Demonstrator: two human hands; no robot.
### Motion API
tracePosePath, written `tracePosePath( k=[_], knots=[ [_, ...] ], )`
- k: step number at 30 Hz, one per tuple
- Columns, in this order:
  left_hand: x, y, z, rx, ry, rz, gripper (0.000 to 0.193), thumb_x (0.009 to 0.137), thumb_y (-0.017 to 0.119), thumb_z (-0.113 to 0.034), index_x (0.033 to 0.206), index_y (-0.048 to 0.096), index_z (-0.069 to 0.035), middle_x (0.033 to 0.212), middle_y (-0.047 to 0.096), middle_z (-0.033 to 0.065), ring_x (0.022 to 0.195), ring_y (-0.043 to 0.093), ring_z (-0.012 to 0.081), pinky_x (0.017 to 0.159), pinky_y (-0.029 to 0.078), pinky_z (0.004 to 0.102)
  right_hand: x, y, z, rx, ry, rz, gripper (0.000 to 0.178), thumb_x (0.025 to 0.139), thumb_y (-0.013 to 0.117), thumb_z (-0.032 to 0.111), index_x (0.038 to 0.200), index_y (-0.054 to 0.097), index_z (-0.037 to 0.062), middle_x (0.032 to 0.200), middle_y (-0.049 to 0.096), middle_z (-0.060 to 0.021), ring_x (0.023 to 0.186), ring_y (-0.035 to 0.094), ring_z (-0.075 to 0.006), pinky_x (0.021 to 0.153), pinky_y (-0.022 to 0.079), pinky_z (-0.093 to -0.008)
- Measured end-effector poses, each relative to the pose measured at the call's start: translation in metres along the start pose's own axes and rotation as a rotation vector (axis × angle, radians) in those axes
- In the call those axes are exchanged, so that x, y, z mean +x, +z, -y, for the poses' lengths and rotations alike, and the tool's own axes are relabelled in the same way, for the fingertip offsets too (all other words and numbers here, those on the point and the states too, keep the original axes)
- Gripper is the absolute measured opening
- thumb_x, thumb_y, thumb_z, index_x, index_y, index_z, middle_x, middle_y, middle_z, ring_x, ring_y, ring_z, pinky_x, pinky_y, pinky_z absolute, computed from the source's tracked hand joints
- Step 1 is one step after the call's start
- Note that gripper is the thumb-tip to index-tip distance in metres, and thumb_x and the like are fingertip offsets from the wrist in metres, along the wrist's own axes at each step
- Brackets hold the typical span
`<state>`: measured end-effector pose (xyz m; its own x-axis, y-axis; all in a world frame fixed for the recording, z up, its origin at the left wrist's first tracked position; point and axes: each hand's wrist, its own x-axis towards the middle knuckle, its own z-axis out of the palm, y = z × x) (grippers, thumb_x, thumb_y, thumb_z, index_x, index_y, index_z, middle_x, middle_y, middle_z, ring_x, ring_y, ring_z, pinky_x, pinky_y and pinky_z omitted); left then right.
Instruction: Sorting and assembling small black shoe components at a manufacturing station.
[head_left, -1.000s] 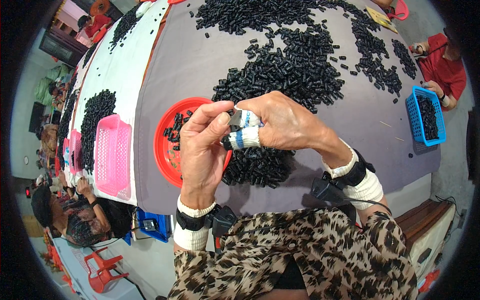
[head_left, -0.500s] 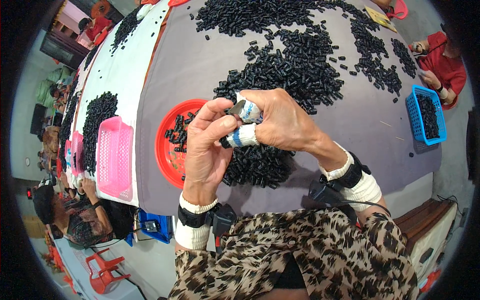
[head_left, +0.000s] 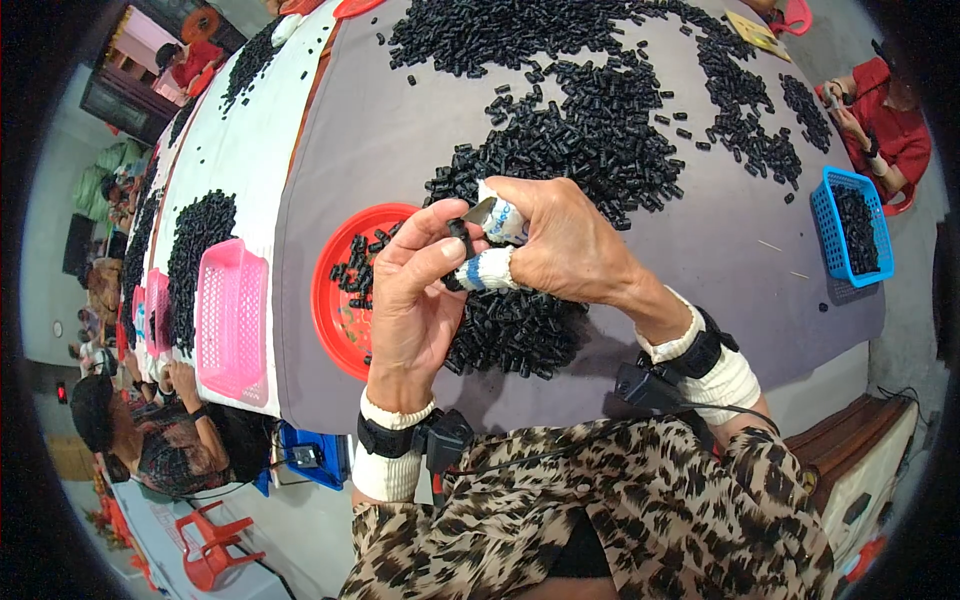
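Note:
My left hand (head_left: 418,290) is closed, pinching a small black cylindrical piece (head_left: 459,233) between thumb and forefinger. Close against it, my right hand (head_left: 580,240) grips a short knife, its pointed metal blade (head_left: 481,211) at the upper end of the black piece. White wrapping with blue marks (head_left: 508,224) covers the knife's grip. A white knitted finger sleeve with a blue stripe (head_left: 488,270) is on a digit of my right hand. Whether the blade touches the piece I cannot tell. Beneath both hands lies a heap of similar black pieces (head_left: 520,335).
A red round tray (head_left: 325,300) with some black pieces sits left of my hands. Beyond are a pink basket (head_left: 232,375) and a large black heap (head_left: 570,150). At the right stands a blue basket (head_left: 830,235) of pieces, near a person in red (head_left: 890,125).
The black piece in my left fingers shows more plainly below the blade, which has shifted slightly up and right. At the right, the person in red has raised their hands.

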<state>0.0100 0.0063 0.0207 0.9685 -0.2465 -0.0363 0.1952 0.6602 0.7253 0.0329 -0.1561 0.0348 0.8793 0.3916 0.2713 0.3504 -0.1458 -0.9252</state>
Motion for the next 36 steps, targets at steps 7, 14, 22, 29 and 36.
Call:
tracePosePath(
  k=[7, 14, 22, 29, 36],
  knots=[
    [-0.001, 0.002, 0.001, -0.056, -0.011, -0.017, 0.027, 0.086, 0.054, -0.004, 0.112, 0.053, 0.004, 0.092, 0.062, 0.012, 0.085, 0.062, 0.0174, 0.078, 0.051, 0.0279, 0.001, 0.002, -0.007, -0.022, 0.01, -0.007, 0.032, 0.067, 0.071, 0.026, 0.07, 0.053, -0.0004, 0.061, 0.057, -0.0104, 0.054, 0.054, -0.0184, 0.052, 0.043, -0.0323],
    [-0.001, -0.003, 0.004, -0.096, 0.015, 0.01, 0.027, 0.088, 0.053, -0.007, 0.113, 0.052, 0.004, 0.092, 0.062, 0.011, 0.085, 0.061, 0.0176, 0.078, 0.051, 0.0292, 0.003, 0.002, -0.004, -0.052, 0.043, 0.061, 0.034, 0.067, 0.072, 0.029, 0.072, 0.055, -0.0001, 0.064, 0.059, -0.0101, 0.057, 0.057, -0.0194, 0.055, 0.044, -0.0329],
    [-0.002, -0.014, 0.002, -0.127, -0.02, 0.07, 0.029, 0.087, 0.052, -0.007, 0.114, 0.048, 0.004, 0.105, 0.057, 0.0142, 0.09, 0.059, 0.0206, 0.082, 0.049, 0.034, 0.006, 0.002, -0.003, -0.121, 0.047, 0.114, 0.035, 0.067, 0.071, 0.029, 0.072, 0.055, -0.0013, 0.062, 0.057, -0.0144, 0.056, 0.056, -0.026, 0.055, 0.043, -0.0355],
    [-0.001, -0.008, 0.007, -0.101, -0.006, 0.037, 0.021, 0.087, 0.055, -0.007, 0.107, 0.055, 0.0, 0.098, 0.061, 0.0092, 0.089, 0.061, 0.018, 0.08, 0.05, 0.0316, 0.005, 0.001, -0.005, -0.175, 0.038, 0.121, 0.033, 0.066, 0.07, 0.026, 0.071, 0.053, -0.002, 0.061, 0.055, -0.0167, 0.056, 0.055, -0.031, 0.055, 0.042, -0.0375],
    [-0.002, -0.017, 0.008, -0.131, 0.004, 0.083, 0.025, 0.087, 0.054, -0.01, 0.11, 0.051, 0.0, 0.106, 0.057, 0.01, 0.1, 0.056, 0.0223, 0.087, 0.047, 0.0369, 0.004, 0.003, -0.004, -0.172, 0.046, 0.135, 0.033, 0.066, 0.069, 0.026, 0.072, 0.053, -0.0021, 0.062, 0.055, -0.0176, 0.058, 0.056, -0.0345, 0.055, 0.042, -0.0392]
  ],
)
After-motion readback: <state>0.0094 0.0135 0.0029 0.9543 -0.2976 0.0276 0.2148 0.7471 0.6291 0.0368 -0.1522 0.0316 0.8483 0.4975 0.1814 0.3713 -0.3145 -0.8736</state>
